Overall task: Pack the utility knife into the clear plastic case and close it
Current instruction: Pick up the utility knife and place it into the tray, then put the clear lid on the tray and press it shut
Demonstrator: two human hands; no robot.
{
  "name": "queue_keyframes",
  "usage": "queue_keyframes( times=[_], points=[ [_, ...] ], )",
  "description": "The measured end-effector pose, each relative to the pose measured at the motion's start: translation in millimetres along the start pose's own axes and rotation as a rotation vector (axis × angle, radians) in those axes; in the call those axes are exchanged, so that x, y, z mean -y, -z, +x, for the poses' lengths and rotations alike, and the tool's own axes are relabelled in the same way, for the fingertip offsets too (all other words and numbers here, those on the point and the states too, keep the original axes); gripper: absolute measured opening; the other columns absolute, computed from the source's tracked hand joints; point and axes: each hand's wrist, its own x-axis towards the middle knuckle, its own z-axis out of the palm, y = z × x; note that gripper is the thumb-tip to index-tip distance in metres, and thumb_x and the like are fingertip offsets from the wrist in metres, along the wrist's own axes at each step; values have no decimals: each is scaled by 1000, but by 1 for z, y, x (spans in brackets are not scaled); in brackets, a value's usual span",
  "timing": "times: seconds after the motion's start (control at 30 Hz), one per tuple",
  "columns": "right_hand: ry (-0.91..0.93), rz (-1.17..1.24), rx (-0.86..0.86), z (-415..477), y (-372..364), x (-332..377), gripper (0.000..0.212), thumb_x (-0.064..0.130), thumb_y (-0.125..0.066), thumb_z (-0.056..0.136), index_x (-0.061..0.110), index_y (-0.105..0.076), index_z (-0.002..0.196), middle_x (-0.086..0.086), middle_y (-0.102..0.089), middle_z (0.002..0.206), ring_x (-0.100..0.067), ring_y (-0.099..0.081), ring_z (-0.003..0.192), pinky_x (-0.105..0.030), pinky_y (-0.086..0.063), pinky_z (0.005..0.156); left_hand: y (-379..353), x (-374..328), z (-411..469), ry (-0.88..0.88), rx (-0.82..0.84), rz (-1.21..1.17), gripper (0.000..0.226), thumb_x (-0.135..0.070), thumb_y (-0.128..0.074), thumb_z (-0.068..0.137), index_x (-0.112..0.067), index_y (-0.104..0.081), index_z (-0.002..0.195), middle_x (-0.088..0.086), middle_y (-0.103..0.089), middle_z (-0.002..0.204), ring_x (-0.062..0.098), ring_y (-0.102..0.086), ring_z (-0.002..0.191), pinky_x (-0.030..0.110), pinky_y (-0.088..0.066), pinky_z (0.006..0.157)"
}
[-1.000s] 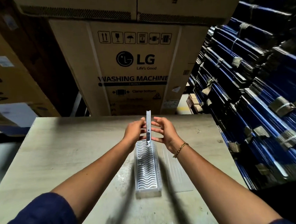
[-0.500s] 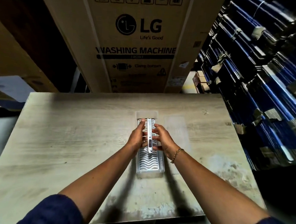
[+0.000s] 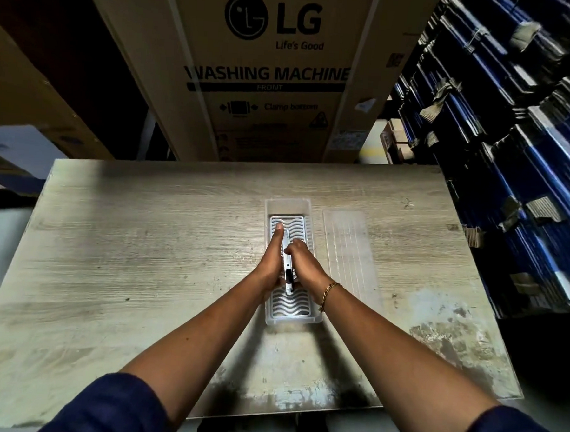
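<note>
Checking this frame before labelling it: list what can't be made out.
- Head view: middle of the utility knife, covered by the left hand and right hand.
- Whether the knife rests in the clear case: hidden by the hands.
- Small print on the LG box: blurred.

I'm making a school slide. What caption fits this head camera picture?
Two hands, left and right, lower a utility knife into a clear plastic case; its lid lies alongside.
</note>
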Motion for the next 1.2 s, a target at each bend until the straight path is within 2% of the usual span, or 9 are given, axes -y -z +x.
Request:
queue_keyframes(
  times=[0.1, 0.27, 0.37, 0.5, 0.63, 0.73, 0.8, 0.97, 1.2],
  points=[
    [3, 14, -12, 4, 0, -3, 64, 46, -35, 83, 22, -47, 142, -6, -58, 140, -26, -59, 119, -44, -50, 98, 0, 1, 2, 2, -2, -21, 56, -66, -21, 99, -26, -59, 90, 0, -62, 91, 9, -58, 79, 25, -44, 62],
    [-4, 29, -3, 7, 0, -7, 42, 50, -35, 75, 33, -44, 111, -5, -61, 123, -27, -61, 108, -47, -51, 97, 1, 3, 9, -12, 12, -26, 61, -67, -18, 98, -26, -62, 92, -1, -65, 92, 9, -61, 82, 24, -47, 66],
    [12, 57, 5, 12, 1, -10, 52, 58, -37, 65, 37, -42, 113, -7, -58, 144, -29, -58, 125, -48, -48, 104, 0, 3, 11, 2, 5, -51, 59, -66, -18, 99, -26, -60, 87, -2, -64, 89, 9, -60, 82, 26, -48, 73],
    [29, 27, 13, -3, 3, 2, 60, 51, -36, 84, 21, -47, 135, -5, -53, 149, -25, -58, 123, -34, -49, 75, -4, 4, 7, 1, -17, -38, 59, -63, -19, 101, -22, -59, 88, 0, -60, 88, 8, -58, 82, 24, -46, 71],
    [131, -3, -24, -7, 8, 10, 68, 46, -36, 91, 23, -37, 155, 0, -40, 162, -22, -42, 145, -42, -41, 113, -13, -3, 7, -81, -32, -48, 67, -62, -22, 101, -13, -60, 124, 5, -66, 118, 12, -58, 115, 25, -44, 98],
    [240, 50, -104, -9, 28, 17, 54, 41, -43, 91, 26, -54, 141, -3, -59, 146, -20, -57, 128, -45, -46, 109, -29, -19, 3, -159, -72, -120, 83, -75, -36, 90, -8, -60, 132, 8, -65, 123, 18, -60, 116, 22, -43, 104],
    [289, 106, -166, -12, 48, 20, 43, 37, -49, 93, 25, -61, 133, -1, -66, 131, -16, -62, 115, -44, -52, 103, -42, -24, 5, -162, -53, -137, 106, -88, -48, 71, -5, -57, 137, 19, -57, 141, 30, -53, 132, 47, -34, 118],
    [266, 176, -289, -11, 104, 9, 42, 39, -49, 88, 24, -66, 124, 1, -67, 125, -18, -61, 116, -43, -50, 97, -69, -27, 3, -191, -57, -62, 76, -66, -29, 98, -17, -33, 156, 5, -35, 161, 21, -32, 147, 47, -20, 122],
    [29, 217, -274, 4, 159, -50, 26, 37, -45, 97, 20, -62, 107, 3, -58, 95, -17, -53, 86, -33, -42, 66, -94, 7, 17, 31, 0, -152, 96, -80, -35, 87, -15, -25, 156, 20, -18, 160, 42, -16, 148, 55, -7, 121]
  ],
)
